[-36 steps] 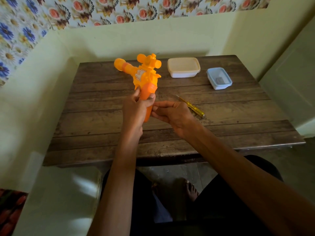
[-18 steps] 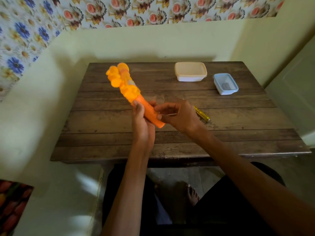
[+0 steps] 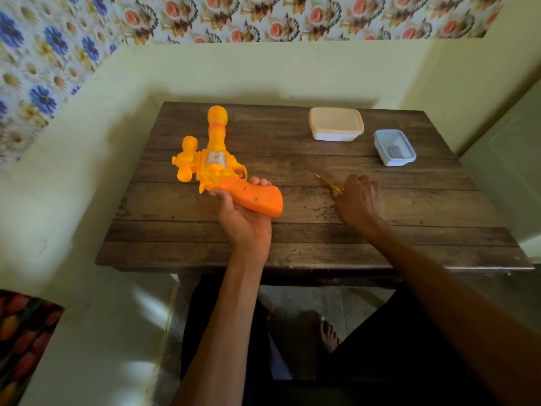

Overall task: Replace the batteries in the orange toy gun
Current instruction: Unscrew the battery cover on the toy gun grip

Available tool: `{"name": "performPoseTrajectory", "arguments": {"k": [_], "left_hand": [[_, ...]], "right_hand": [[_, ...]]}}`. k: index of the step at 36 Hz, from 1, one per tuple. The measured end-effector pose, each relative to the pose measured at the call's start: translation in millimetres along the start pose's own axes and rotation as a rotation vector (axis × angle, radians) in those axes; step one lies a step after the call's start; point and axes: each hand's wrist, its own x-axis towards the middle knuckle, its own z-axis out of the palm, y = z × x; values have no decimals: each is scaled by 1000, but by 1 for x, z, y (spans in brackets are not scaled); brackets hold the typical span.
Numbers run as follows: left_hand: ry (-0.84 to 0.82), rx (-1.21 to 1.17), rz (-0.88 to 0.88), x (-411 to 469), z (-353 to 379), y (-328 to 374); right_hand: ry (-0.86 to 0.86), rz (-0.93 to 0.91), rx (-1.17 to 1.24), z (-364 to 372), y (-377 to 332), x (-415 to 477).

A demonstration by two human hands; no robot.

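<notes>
The orange toy gun lies on its side just above the wooden table, barrel pointing away from me. My left hand grips its darker orange handle from below, and a small screw shows on the upturned side of that handle. To the right, my right hand is down on the table with its fingers curled over the handle of a yellow screwdriver. Only the screwdriver's shaft and a bit of the handle stick out to the left of the hand.
A white box with a cream lid stands at the back of the table. Right of it is an open pale blue box with a small grey thing inside. Walls close in behind and on the left. My legs and a foot are under the table.
My left hand has turned the gun so its side faces up and lowered it towards the table. My right hand left the gun's handle and moved right onto the screwdriver.
</notes>
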Motion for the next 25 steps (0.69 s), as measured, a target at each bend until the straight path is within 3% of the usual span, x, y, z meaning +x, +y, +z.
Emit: {"name": "performPoseTrajectory", "arguments": {"k": [4, 7, 12, 25], "left_hand": [[16, -16, -8, 0, -4, -2], [40, -24, -28, 3, -6, -1], [53, -33, -17, 6, -11, 0], [79, -38, -37, 6, -14, 5]], "right_hand": [[-85, -119, 232, -10, -23, -8], [-45, -308, 445, -25, -49, -24], [-29, -484, 564, -43, -74, -38], [50, -828, 219, -66, -88, -38]]}}
